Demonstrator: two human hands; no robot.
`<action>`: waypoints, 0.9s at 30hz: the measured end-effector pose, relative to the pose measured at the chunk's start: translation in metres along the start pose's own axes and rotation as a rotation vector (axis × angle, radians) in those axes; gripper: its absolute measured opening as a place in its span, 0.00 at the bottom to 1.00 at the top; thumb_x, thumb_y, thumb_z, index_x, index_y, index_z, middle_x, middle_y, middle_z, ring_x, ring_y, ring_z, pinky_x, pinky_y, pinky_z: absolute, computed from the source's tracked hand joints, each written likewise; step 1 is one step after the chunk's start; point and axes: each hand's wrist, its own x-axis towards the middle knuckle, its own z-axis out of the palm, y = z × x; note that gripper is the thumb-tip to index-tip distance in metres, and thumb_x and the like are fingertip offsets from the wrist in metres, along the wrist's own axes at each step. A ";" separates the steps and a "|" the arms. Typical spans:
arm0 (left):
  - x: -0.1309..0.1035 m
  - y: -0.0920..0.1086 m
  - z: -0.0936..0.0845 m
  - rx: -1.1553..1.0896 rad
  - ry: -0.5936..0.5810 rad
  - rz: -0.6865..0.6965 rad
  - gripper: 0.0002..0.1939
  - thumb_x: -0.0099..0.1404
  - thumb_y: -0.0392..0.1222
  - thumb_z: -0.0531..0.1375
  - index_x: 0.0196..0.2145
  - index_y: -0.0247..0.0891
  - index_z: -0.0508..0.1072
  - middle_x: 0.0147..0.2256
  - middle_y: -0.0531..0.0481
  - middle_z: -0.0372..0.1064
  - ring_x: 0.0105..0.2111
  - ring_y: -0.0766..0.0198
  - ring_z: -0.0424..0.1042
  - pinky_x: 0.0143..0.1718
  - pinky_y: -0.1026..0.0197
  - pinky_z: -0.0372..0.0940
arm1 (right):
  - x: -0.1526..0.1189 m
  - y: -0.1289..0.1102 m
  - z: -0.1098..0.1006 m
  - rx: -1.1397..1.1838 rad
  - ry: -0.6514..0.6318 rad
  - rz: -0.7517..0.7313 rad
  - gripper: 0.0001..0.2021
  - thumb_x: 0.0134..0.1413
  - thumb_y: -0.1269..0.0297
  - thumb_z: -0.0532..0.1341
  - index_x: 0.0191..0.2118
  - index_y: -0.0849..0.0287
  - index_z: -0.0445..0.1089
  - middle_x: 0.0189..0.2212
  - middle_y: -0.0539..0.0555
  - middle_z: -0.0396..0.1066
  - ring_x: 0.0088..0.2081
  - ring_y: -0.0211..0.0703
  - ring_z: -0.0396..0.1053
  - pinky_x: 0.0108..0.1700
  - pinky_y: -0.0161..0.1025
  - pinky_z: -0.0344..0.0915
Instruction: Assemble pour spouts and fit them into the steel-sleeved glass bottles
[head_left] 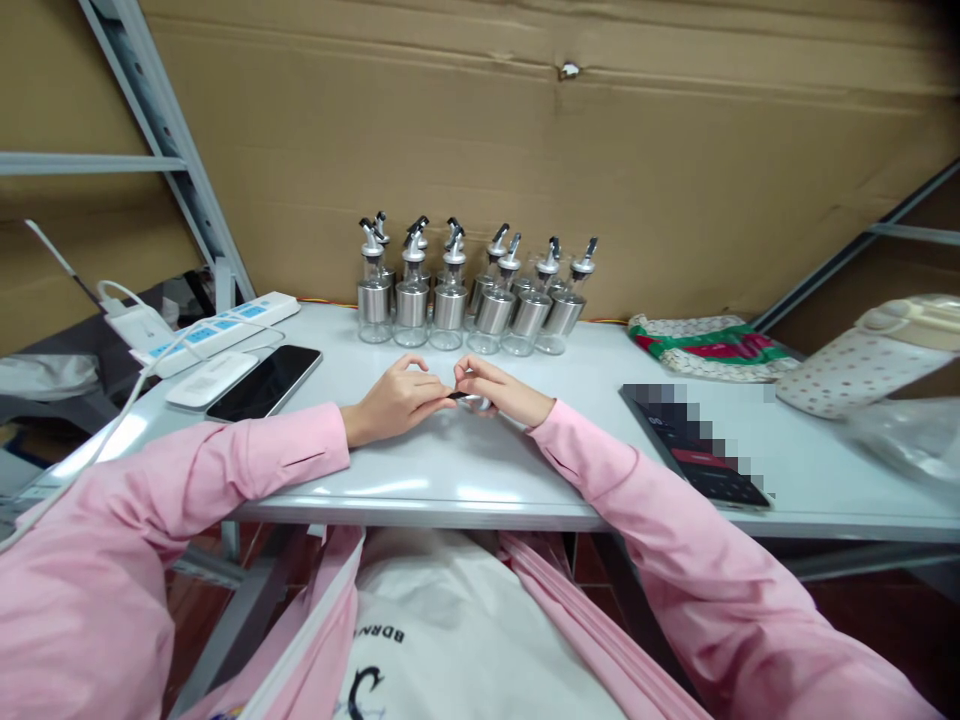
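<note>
My left hand (403, 398) and my right hand (508, 390) meet above the middle of the table, close to its front edge. Between their fingertips is a small black and silver piece (456, 395), too covered to name its kind. The fingers of my left hand pinch its dark end. My right fingers curl around the silvery part, which shows just under them. Just behind my hands stand several glass bottles (450, 305) with steel sleeves, silver pourer spouts and black flip caps, grouped in rows.
To the left lie a black phone (266, 382), a white flat device (213, 380) and a power strip (225, 330) with cables. On the right are a phone with a lit screen (697, 455), a patterned cloth (709, 345), a dotted flask (862, 360) and a plastic bag (911, 440). Cardboard (525, 140) stands behind.
</note>
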 end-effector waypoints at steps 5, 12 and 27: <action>-0.001 -0.003 0.003 -0.062 0.150 0.030 0.11 0.67 0.43 0.52 0.39 0.38 0.72 0.33 0.51 0.75 0.28 0.69 0.69 0.42 0.60 0.58 | 0.003 0.003 0.000 -0.010 0.082 0.014 0.10 0.51 0.55 0.50 0.30 0.57 0.53 0.23 0.44 0.55 0.19 0.29 0.51 0.17 0.26 0.47; 0.000 -0.003 0.006 -0.119 0.261 0.050 0.12 0.65 0.42 0.53 0.39 0.34 0.73 0.24 0.52 0.72 0.23 0.71 0.66 0.36 0.64 0.62 | 0.000 -0.002 0.001 -0.057 0.046 -0.010 0.13 0.49 0.52 0.52 0.30 0.57 0.52 0.23 0.44 0.54 0.21 0.30 0.53 0.19 0.27 0.49; 0.000 -0.002 0.004 -0.127 0.194 0.079 0.12 0.66 0.43 0.53 0.34 0.36 0.74 0.27 0.52 0.75 0.23 0.71 0.67 0.38 0.61 0.61 | -0.004 -0.003 -0.005 -0.037 -0.168 -0.016 0.13 0.39 0.65 0.51 0.37 0.56 0.53 0.25 0.46 0.58 0.26 0.34 0.55 0.24 0.28 0.51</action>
